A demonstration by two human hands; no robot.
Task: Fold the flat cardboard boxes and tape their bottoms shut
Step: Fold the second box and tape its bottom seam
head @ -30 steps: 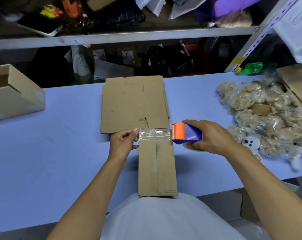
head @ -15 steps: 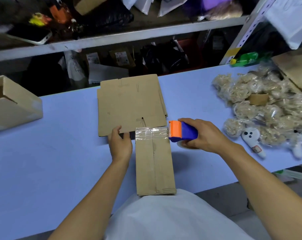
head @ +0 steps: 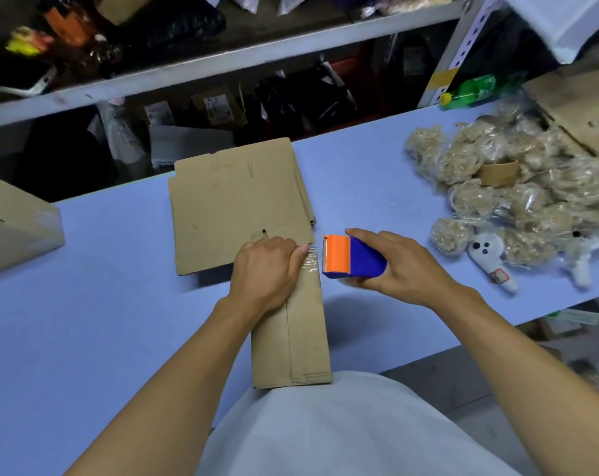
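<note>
Assembled box (head: 13, 228) at far left table (head: 102, 304) edge. Flat cardboard stack (head: 236, 204) at centre. Left hand (head: 263, 269) lies palm-down, fingers straight, pressing clear tape (head: 312, 257) onto far end of folded box (head: 298, 334). Just beside it, right hand (head: 404, 266) grips orange-blue tape dispenser (head: 349, 257), fingers wrapped round body. Bagged fibre bundles (head: 504, 187), white plush toy (head: 490, 255) at right.

Tape (head: 311, 261) mostly under left hand (head: 263, 273); box (head: 293, 341) near end behind shirt (head: 342, 424).
</note>
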